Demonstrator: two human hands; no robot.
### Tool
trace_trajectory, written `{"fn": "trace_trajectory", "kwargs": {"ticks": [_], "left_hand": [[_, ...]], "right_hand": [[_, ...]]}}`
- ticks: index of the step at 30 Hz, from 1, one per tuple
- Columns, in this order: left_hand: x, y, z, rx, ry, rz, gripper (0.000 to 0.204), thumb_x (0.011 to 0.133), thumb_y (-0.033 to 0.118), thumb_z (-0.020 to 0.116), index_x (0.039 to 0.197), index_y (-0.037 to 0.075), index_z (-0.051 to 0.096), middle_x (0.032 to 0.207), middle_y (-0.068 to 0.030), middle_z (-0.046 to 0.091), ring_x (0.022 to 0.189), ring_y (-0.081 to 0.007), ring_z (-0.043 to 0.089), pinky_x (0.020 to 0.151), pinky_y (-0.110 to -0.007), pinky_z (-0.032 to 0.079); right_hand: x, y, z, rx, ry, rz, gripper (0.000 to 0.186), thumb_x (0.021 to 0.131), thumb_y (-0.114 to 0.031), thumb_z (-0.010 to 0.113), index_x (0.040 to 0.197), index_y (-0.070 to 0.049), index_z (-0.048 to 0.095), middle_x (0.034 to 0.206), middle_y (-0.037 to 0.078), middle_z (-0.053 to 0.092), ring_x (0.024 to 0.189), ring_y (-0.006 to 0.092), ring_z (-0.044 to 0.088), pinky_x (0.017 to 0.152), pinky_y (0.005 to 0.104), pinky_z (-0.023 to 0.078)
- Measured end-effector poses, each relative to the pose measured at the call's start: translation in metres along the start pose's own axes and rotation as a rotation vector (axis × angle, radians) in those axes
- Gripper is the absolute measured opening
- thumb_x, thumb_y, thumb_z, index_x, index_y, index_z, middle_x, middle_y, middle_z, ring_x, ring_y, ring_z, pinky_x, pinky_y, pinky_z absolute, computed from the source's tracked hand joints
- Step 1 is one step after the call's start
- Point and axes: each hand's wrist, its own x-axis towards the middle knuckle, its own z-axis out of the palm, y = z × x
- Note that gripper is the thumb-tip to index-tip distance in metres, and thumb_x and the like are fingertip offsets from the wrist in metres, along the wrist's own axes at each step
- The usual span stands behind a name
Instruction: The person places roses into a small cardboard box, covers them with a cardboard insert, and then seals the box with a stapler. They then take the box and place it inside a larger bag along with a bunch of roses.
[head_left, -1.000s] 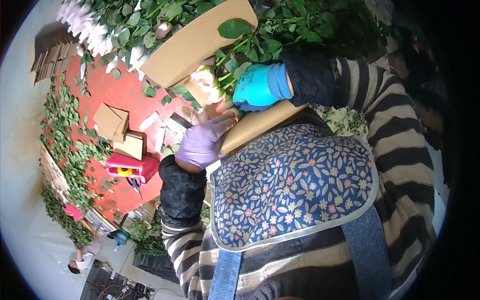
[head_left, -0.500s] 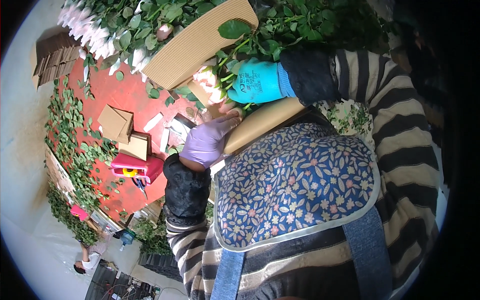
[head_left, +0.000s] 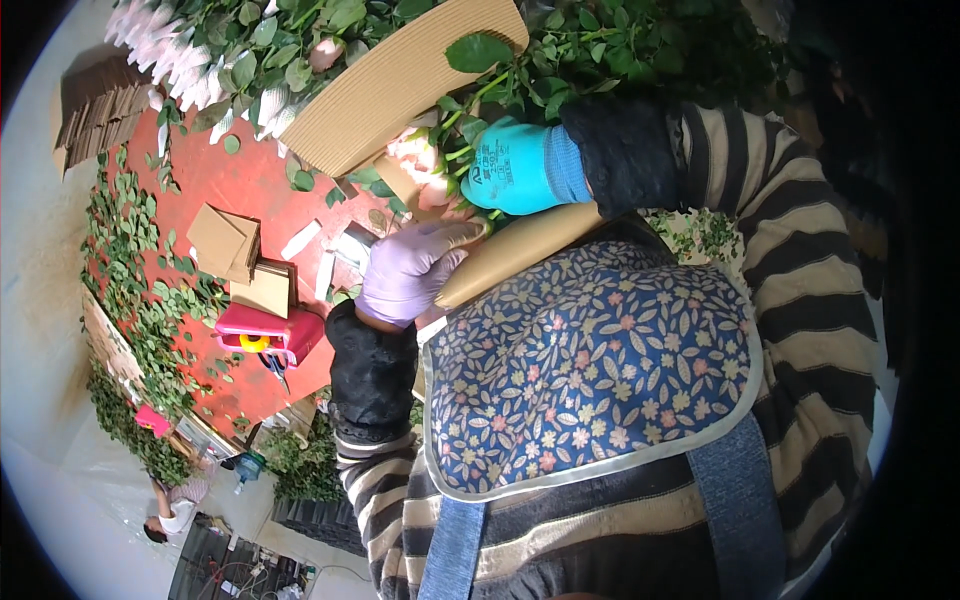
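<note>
and the left hand [head_left: 413, 268] has slipped a touch farther out, its thumb now spread away from the forefinger where the fingers lay closer together half a second ago; the right hand [head_left: 520, 168] has shifted only slightly, drawing a little back from the blossoms. here are the roses [head_left: 415, 152], pink heads just left of the right hand's knuckles and just beyond the left fingertips, stems running in beneath the turquoise glove. left hand in lavender: fingers stretched out to the lowest blooms, a narrow gap at the thumb, and i can't tell whether anything is pinched there. right hand: back turned up, laid over the stems, fingertips hidden, so no telling how tightly it's curled. under both hands, along the apron's edge, runs the brown wrap [head_left: 535, 250]; just beyond them slants a strip of corrugated cardboard [head_left: 400, 90]. now, what makes this good work? i'd say the right hand steadies the stems without squeezing, while the left nudges the heads level by their bases, never pressing petals. keep the wrap's edge straight under those blooms; a skewed edge could bruise the outer ones. well left of the left hand, the red bench [head_left: 265, 185] carries loose leaves and a pink container [head_left: 238, 320], both best left out of the way.
</note>
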Motion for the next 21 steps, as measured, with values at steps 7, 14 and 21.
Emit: {"fn": "trace_trajectory", "kwargs": {"ticks": [7,14,21], "left_hand": [[0.005,-0.004,0.019,0.450,0.219,0.069,0.034,0.075,0.024,0.076,0.108,0.017,0.073,0.099,-0.0061,0.064,0.070,-0.0259,0.066,0.061,-0.036,0.053],[0.008,-0.007,0.025,0.549,0.277,0.080,0.036,0.077,0.014,0.072,0.113,0.017,0.071,0.101,-0.0025,0.067,0.072,-0.0236,0.068,0.063,-0.034,0.055],[0.007,0.000,0.022,0.490,0.187,-0.003,0.037,0.080,0.013,0.075,0.116,0.015,0.071,0.106,-0.0064,0.070,0.079,-0.0268,0.070,0.066,-0.034,0.057]], "right_hand": [[0.007,-0.003,-0.020,-0.006,-0.299,-0.003,0.012,0.074,-0.022,0.064,0.071,-0.011,0.064,0.062,0.007,0.059,0.062,0.0269,0.060,0.056,0.0411,0.049],[-0.008,0.008,-0.035,-0.151,-0.017,-0.053,0.033,0.086,-0.025,0.056,0.116,-0.011,0.059,0.083,0.006,0.060,0.065,0.0210,0.061,0.059,0.0399,0.047],[0.000,0.002,-0.017,-0.250,-0.020,0.010,0.019,0.085,-0.017,0.056,0.100,-0.006,0.058,0.075,0.007,0.059,0.063,0.0198,0.062,0.055,0.0363,0.048]]}}
